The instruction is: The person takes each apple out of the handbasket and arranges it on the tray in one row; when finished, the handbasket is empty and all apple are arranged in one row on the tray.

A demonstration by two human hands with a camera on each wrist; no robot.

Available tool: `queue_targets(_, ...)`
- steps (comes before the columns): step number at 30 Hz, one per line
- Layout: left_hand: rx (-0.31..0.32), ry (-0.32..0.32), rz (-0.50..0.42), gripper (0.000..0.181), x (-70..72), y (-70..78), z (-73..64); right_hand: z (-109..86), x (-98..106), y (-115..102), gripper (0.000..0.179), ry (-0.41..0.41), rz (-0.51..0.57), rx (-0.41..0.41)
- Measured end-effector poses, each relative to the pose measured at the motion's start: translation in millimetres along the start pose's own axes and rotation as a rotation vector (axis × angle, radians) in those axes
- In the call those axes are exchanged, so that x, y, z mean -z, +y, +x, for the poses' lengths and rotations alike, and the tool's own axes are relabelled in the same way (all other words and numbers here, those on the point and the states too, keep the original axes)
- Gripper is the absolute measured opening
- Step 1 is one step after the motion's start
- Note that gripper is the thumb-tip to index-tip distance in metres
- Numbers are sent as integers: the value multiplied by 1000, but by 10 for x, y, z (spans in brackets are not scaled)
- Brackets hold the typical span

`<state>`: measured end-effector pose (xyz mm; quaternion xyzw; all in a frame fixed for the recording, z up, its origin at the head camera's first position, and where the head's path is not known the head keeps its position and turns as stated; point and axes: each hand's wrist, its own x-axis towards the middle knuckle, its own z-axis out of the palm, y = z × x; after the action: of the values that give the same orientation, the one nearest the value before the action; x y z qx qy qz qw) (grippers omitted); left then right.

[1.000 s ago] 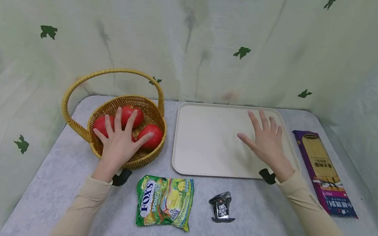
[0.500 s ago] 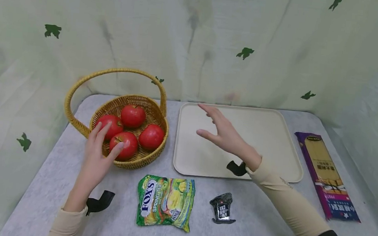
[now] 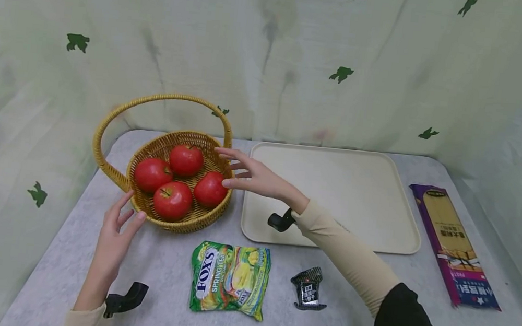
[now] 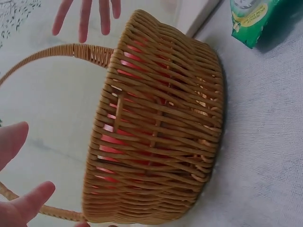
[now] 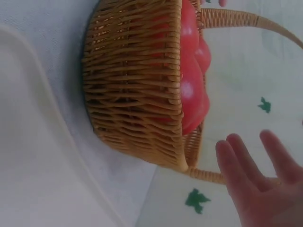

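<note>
I see left hand (image 3: 113,240) by near left side of basket (image 3: 189,225), right hand (image 3: 261,178) by right rim, fingers apart on both. Four red apples (image 3: 173,200) sit in basket on table (image 3: 157,308). Pale tray (image 3: 337,202) just right of it.

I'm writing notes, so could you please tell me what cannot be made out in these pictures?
Left wrist view: most of the apples, hidden by the wicker basket.
Left wrist view: most of the green bag, past the top edge.
Right wrist view: part of the tray, past the left and bottom edges.
Head view: fine print on the black packet, too small.
</note>
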<state>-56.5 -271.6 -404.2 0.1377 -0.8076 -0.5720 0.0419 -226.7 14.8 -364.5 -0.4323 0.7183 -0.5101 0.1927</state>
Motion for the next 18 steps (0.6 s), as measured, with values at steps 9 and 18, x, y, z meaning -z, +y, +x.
queue_targets(9, 121, -204, -212, 78, 19, -180, 190, 418, -15, 101, 66, -257, 37, -55)
queue_targets(18, 152, -223, -323, 81, 4, -239, 268, 700, -104, 116, 61, -393, -28, -133)
